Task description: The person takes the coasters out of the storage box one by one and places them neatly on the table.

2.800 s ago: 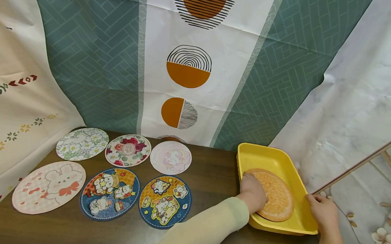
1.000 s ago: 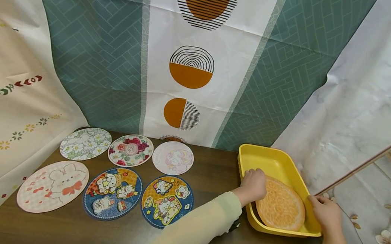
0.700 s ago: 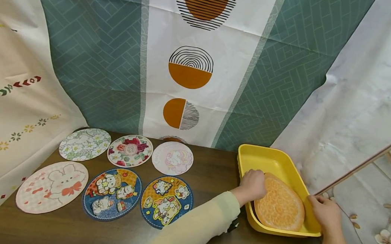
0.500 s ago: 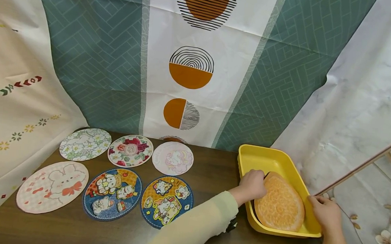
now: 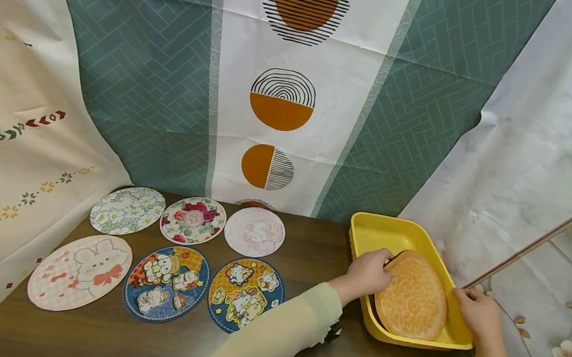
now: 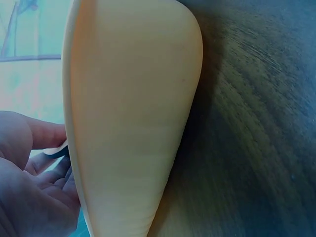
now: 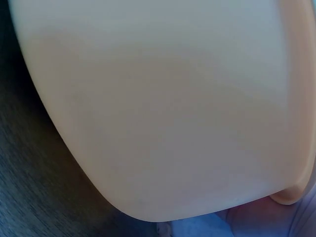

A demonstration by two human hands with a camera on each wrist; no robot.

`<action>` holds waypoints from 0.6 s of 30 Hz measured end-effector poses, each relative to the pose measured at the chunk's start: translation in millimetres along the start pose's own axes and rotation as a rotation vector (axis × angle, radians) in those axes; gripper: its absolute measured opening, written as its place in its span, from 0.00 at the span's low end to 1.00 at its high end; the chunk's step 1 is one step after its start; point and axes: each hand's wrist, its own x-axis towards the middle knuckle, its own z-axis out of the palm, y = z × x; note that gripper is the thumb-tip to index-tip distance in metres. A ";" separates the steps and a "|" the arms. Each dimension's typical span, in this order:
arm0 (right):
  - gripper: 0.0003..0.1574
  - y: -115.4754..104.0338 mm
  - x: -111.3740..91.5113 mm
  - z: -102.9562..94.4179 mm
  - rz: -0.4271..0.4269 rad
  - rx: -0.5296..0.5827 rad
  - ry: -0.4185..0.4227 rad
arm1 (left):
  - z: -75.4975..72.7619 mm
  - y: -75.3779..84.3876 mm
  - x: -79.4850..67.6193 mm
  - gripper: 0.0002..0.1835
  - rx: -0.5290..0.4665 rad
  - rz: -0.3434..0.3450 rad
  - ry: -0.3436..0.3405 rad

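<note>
A yellow plastic tray [image 5: 386,234] stands at the table's right side, with a round orange-patterned mat [image 5: 411,298] inside, towards its front. My left hand [image 5: 369,272] reaches over the tray's left wall and pinches the mat's left edge, which is raised and bent so its dark underside shows. In the left wrist view, thumb and fingers of the left hand [image 6: 34,180] close on that dark edge beside the tray wall [image 6: 133,113]. My right hand [image 5: 480,316] grips the tray's right rim. The tray's outer wall [image 7: 158,123] fills most of the right wrist view.
Two rows of round printed mats lie left on the dark wooden table [image 5: 320,257]: among them a floral one [image 5: 192,220], a unicorn one [image 5: 255,232] and a pink bear one [image 5: 81,272]. Patterned cloth [image 5: 271,90] hangs behind; marble-patterned cloth [image 5: 536,188] is close by the tray's right side.
The orange mat lay flatter under my left hand; its left edge is now lifted and its surface curves, and it has shifted slightly right. My right hand stays on the tray rim.
</note>
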 end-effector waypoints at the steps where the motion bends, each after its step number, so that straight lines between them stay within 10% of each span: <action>1: 0.38 -0.3 -0.2 -0.1 0.000 0.003 0.001 | -0.3 -0.7 -0.5 0.21 -0.009 0.003 0.001; 18: 0.38 0.3 -0.2 0.5 0.003 0.007 0.002 | -6.2 -12.6 -5.5 0.21 -0.197 0.037 0.060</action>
